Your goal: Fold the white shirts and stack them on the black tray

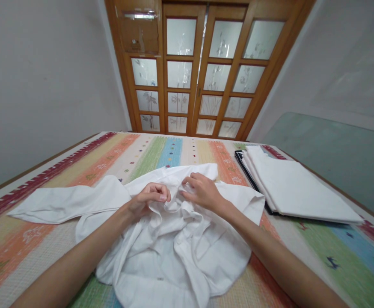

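Observation:
A white shirt [161, 256] lies crumpled in front of me, one sleeve [68, 201] stretched out to the left. My left hand [155, 194] is closed, its thumb and fingers pinching the shirt's fabric near the upper middle. Just to the right, my right hand [201, 190] has its fingers curled onto the same part of the shirt, gripping the cloth. Between the two hands the fabric is bunched into folds. The fingertips of both hands are partly hidden by the cloth.
A stack of folded white cloth [302, 184] with a black item [249, 171] under it sits at the right. Everything rests on a striped, multicoloured tablecloth [87, 171]. Beyond are wooden doors with glass panes [203, 68], and a pale green panel [334, 149] stands at the right.

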`<state>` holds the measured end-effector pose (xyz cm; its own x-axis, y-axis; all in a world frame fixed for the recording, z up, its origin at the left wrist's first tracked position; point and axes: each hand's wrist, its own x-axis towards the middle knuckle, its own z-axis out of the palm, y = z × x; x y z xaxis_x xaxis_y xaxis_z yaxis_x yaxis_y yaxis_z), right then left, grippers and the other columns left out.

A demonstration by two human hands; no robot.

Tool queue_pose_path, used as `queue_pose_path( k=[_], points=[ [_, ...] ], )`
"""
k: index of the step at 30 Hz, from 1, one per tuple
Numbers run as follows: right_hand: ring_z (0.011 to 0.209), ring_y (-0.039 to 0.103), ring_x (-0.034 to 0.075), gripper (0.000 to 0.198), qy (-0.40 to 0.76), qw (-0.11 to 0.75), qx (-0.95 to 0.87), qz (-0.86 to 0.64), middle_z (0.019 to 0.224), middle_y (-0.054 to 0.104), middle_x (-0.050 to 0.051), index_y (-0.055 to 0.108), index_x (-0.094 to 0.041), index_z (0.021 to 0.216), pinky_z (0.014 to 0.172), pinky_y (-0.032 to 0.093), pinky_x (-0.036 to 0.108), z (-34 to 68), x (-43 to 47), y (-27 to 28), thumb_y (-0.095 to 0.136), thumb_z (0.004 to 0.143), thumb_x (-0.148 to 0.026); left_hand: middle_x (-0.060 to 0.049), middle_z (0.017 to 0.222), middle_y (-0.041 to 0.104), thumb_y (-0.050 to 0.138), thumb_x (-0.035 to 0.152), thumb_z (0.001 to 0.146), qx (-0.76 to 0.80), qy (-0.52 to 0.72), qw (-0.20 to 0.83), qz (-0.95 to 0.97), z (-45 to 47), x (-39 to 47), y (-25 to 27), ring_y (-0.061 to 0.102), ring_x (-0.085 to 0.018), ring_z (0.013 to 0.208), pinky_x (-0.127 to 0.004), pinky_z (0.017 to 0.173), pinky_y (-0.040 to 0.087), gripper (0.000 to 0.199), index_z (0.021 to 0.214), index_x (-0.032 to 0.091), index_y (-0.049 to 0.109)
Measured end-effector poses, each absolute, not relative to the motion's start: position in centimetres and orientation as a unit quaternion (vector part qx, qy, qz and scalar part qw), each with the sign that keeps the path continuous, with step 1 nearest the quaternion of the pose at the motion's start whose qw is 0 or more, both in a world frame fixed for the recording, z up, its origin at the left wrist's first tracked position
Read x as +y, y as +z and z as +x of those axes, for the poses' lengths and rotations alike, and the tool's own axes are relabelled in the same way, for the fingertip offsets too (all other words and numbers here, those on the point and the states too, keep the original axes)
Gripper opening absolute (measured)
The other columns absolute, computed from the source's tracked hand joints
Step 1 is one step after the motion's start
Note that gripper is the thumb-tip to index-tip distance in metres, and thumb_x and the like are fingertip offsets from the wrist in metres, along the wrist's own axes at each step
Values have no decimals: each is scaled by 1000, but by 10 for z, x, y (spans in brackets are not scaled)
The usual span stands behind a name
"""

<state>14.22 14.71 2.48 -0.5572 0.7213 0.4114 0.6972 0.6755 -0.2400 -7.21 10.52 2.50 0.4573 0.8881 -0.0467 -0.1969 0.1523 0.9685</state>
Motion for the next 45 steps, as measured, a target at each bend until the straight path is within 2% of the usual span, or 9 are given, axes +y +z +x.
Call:
queue_pose_path(
  k=[5, 9, 12, 16, 19, 27, 30, 36, 45],
  points=[
    [97, 54, 21, 18, 65, 376, -874, -301, 104, 58, 8, 61, -22, 99, 82, 44, 32, 143, 153, 21, 58, 83, -14, -3, 56, 54, 76, 46, 55, 340, 366, 651, 572, -77, 104, 30, 43, -11, 50, -26, 48, 31, 36, 53, 17, 56],
    [98, 56, 19, 21, 96, 410, -867, -266, 108, 58, 8, 57, -21, 98, 81, 45, 30, 144, 154, 22, 48, 85, -7, 1, 50, 46, 73, 60, 61, 336, 314, 609, 646, -80, 109, 34, 35, -8, 46, -24, 45, 26, 48, 55, 17, 52],
    [99, 56, 19, 24, 75, 401, -876, -259, 115, 58, 9, 56, -21, 98, 82, 45, 31, 142, 150, 23, 45, 84, -5, 6, 45, 38, 68, 64, 67, 348, 290, 583, 674, -79, 111, 35, 28, -6, 41, -23, 42, 18, 49, 61, 18, 50],
    [86, 56, 20, 22, 53, 392, -881, -260, 88, 60, 6, 56, -20, 95, 76, 43, 31, 138, 145, 26, 45, 82, -5, 11, 37, 35, 63, 63, 73, 413, 274, 536, 683, -70, 109, 32, 25, -6, 32, -21, 37, 14, 45, 74, 21, 48],
    [79, 53, 20, 17, 62, 391, -882, -256, 81, 57, 5, 56, -19, 87, 73, 42, 31, 135, 140, 30, 45, 81, -7, 12, 38, 40, 67, 57, 73, 447, 286, 484, 696, -62, 105, 29, 33, -8, 32, -20, 36, 20, 40, 84, 21, 50],
    [81, 50, 20, 10, 101, 345, -902, -238, 83, 56, 6, 56, -18, 86, 74, 41, 33, 135, 134, 40, 48, 85, -14, 2, 60, 56, 59, 46, 82, 428, 381, 337, 747, -55, 101, 35, 47, -10, 54, -21, 51, 36, 32, 71, 16, 62],
    [82, 49, 20, 7, 99, 320, -912, -235, 82, 56, 6, 57, -18, 87, 75, 40, 33, 137, 136, 40, 51, 88, -19, 0, 65, 59, 58, 44, 83, 427, 389, 327, 748, -57, 103, 34, 47, -11, 60, -21, 55, 38, 32, 72, 16, 65],
    [82, 50, 20, 18, 98, 299, -922, -225, 82, 55, 6, 59, -16, 87, 74, 40, 32, 138, 138, 40, 45, 95, -24, 0, 65, 58, 59, 42, 83, 427, 387, 351, 738, -61, 106, 29, 46, -11, 59, -21, 54, 37, 29, 73, 15, 66],
    [81, 51, 19, 16, 125, 305, -913, -241, 81, 56, 5, 59, -17, 86, 73, 40, 31, 137, 139, 39, 48, 94, -25, -2, 69, 64, 61, 45, 81, 433, 390, 369, 724, -59, 105, 29, 51, -12, 61, -22, 55, 39, 32, 77, 14, 70]
  ],
)
